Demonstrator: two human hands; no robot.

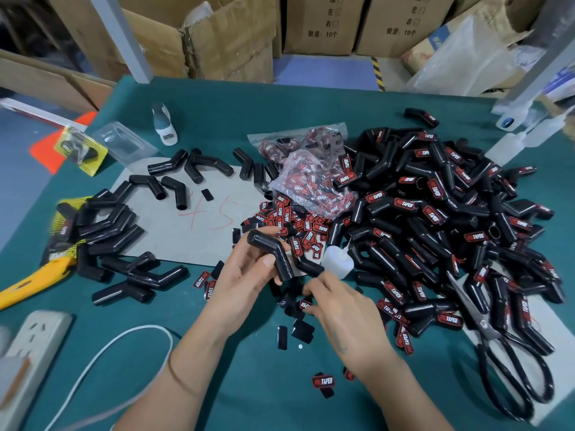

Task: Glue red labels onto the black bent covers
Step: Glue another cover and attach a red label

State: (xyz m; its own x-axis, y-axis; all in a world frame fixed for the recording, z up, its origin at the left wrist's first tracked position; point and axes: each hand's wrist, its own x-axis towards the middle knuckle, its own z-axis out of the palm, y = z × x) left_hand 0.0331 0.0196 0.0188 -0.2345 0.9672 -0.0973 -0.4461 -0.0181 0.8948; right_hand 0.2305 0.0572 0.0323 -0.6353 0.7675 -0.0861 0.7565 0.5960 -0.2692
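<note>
I see the left hand (245,276) gripping one black bent cover (270,255), fingers and thumb curled round it, raised just above the green worktop (217,101). The right hand (339,306) pinches a red label (305,304) between its fingertips, just below the held cover. A small white glue bottle (337,261) stands just beside the right hand, nozzle tilted away. Loose labels (292,219) (printed TAPER, red on black) lie heaped beyond the hands, next to a clear bag of labels (311,181). Unlabelled covers (109,225) lie scattered to the left, on and around a grey card sheet (193,225). Labelled covers (435,206) form a large pile on the right. Black scissors (510,365) lie at the pile's near edge. A white power strip (34,340) sits at lower left.
</note>
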